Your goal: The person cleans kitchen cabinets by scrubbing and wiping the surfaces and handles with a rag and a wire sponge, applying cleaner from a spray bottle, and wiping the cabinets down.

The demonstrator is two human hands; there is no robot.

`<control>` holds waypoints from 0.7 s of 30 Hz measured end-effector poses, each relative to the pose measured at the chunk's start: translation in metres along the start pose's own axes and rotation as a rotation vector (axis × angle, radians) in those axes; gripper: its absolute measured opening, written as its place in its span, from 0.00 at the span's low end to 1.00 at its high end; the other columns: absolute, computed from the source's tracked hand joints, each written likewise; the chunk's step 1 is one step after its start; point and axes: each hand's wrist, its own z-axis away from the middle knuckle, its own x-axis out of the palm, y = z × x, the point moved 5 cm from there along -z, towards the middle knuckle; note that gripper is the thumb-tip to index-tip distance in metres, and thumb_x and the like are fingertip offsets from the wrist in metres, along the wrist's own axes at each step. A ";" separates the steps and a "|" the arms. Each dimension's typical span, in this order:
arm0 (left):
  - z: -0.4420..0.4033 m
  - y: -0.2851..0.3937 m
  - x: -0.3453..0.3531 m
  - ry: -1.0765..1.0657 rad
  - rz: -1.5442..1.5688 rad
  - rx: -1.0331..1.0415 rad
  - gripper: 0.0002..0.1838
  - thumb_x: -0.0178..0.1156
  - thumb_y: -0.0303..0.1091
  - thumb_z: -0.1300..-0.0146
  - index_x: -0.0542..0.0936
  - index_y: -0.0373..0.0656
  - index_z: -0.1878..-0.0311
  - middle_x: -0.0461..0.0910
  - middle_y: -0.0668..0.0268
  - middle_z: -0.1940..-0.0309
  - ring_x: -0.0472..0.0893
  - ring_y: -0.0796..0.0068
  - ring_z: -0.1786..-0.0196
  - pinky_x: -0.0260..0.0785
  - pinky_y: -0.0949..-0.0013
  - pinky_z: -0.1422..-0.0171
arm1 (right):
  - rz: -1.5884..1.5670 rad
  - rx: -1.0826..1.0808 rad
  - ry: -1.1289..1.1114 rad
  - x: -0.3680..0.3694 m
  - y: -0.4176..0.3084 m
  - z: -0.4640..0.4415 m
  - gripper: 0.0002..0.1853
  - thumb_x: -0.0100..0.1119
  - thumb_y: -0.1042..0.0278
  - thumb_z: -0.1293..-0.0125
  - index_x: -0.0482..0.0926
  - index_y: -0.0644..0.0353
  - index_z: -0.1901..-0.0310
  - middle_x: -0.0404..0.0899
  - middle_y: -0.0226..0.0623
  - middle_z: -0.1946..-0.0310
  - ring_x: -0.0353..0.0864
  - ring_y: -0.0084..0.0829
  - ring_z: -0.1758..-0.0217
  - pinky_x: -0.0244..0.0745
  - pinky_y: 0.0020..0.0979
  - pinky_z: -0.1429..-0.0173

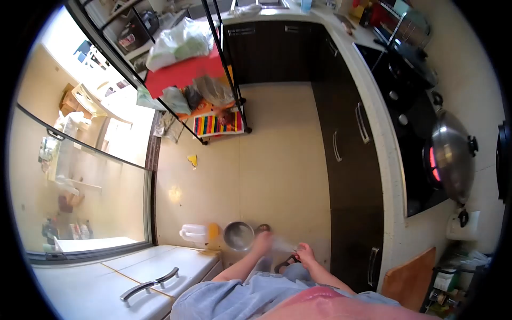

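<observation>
A round metal pot [239,236] is low down near the floor, just left of my left hand [261,243]. My left hand is blurred and its fingers cannot be made out. To the right, my right hand [305,254] has its fingers drawn together on something small and thin that I cannot make out. A pale, hazy streak runs between the two hands. Beside the pot on its left lies a clear plastic jug [194,233] with a yellow-orange end.
A shelf rack [213,114] with bags stands at the upper left. A yellow scrap [192,160] lies on the tiled floor [282,160]. Dark cabinets [352,176] line the right, below a stove [410,154] with a glowing burner and a lidded wok [452,154]. A white cabinet [133,272] is at lower left.
</observation>
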 end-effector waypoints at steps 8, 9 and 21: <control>0.029 0.102 -0.138 -0.239 -0.130 -0.052 0.16 0.58 0.45 0.46 0.79 0.39 0.69 0.79 0.56 0.75 0.79 0.66 0.71 0.69 0.65 0.66 | 0.273 -0.196 -0.007 0.037 -0.120 0.061 0.21 0.46 0.81 0.44 0.63 0.58 0.46 0.76 0.39 0.71 0.75 0.25 0.78 0.66 0.23 0.80; 0.029 0.112 -0.159 -0.125 -0.085 0.015 0.16 0.58 0.46 0.46 0.79 0.39 0.71 0.78 0.55 0.77 0.78 0.63 0.73 0.68 0.63 0.67 | 0.272 -0.215 -0.047 0.049 -0.133 0.058 0.21 0.46 0.78 0.43 0.63 0.58 0.46 0.76 0.38 0.70 0.75 0.25 0.75 0.67 0.24 0.77; -0.099 0.183 -0.338 0.385 0.279 0.199 0.15 0.61 0.42 0.47 0.77 0.37 0.75 0.76 0.58 0.80 0.72 0.71 0.79 0.66 0.71 0.70 | 0.440 -0.503 -0.381 0.185 -0.362 0.049 0.14 0.47 0.68 0.37 0.69 0.58 0.50 0.77 0.32 0.63 0.74 0.18 0.70 0.67 0.20 0.70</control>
